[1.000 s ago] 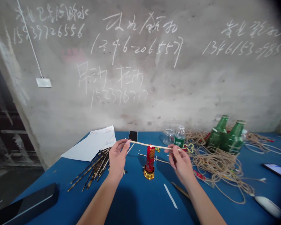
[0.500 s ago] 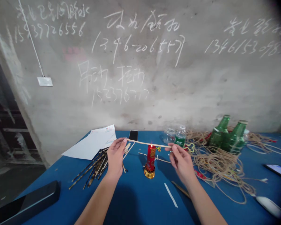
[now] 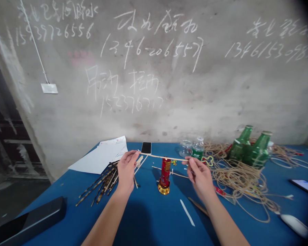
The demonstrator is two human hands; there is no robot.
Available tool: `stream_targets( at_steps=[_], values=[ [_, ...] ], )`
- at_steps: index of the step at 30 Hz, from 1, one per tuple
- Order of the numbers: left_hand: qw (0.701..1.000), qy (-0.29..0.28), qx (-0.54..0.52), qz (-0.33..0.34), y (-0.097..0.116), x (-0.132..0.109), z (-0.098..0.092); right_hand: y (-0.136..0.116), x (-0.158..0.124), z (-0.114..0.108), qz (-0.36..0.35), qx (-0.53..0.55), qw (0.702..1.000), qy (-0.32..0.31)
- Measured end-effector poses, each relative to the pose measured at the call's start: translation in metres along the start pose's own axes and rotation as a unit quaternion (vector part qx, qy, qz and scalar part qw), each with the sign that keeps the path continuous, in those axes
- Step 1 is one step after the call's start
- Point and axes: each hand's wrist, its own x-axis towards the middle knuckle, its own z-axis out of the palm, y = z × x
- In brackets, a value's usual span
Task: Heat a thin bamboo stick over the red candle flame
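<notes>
A thin pale bamboo strip (image 3: 156, 156) is held level between both hands, right above the top of a red candle (image 3: 165, 172) on a gold base. My left hand (image 3: 125, 172) pinches the strip's left end. My right hand (image 3: 199, 177) pinches its right end. The candle stands on the blue table (image 3: 149, 218) between my hands. The flame is hidden behind the strip.
A bundle of dark scorched sticks (image 3: 102, 182) lies left of my left hand. White papers (image 3: 102, 156) and a phone (image 3: 146, 148) lie behind. Coiled twine (image 3: 243, 179), two green glass bottles (image 3: 248, 147), a jar and a small bottle sit to the right. A dark case (image 3: 28, 223) lies near left.
Both hands and the strip have shifted slightly left and a little lower toward the candle top; the candle's flame, visible before, is hidden now.
</notes>
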Motion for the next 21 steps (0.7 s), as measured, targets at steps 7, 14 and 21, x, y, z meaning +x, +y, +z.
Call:
stream_targets(
  at_steps=[7, 14, 21],
  values=[
    [1.0, -0.016, 0.002, -0.025, 0.0013, -0.0041, 0.0025, 0.0012, 0.0025, -0.0021, -0.012, 0.013, 0.999, 0.032],
    [0.999, -0.024, 0.016, -0.031, -0.0021, -0.0032, -0.0007, 0.0028, 0.0036, -0.0037, -0.001, 0.026, 0.998, 0.048],
    [0.997, -0.05, 0.009, -0.061, -0.0049, -0.0033, 0.0003, 0.0006, 0.0045, -0.0047, -0.005, 0.04, 0.997, 0.064]
  ],
)
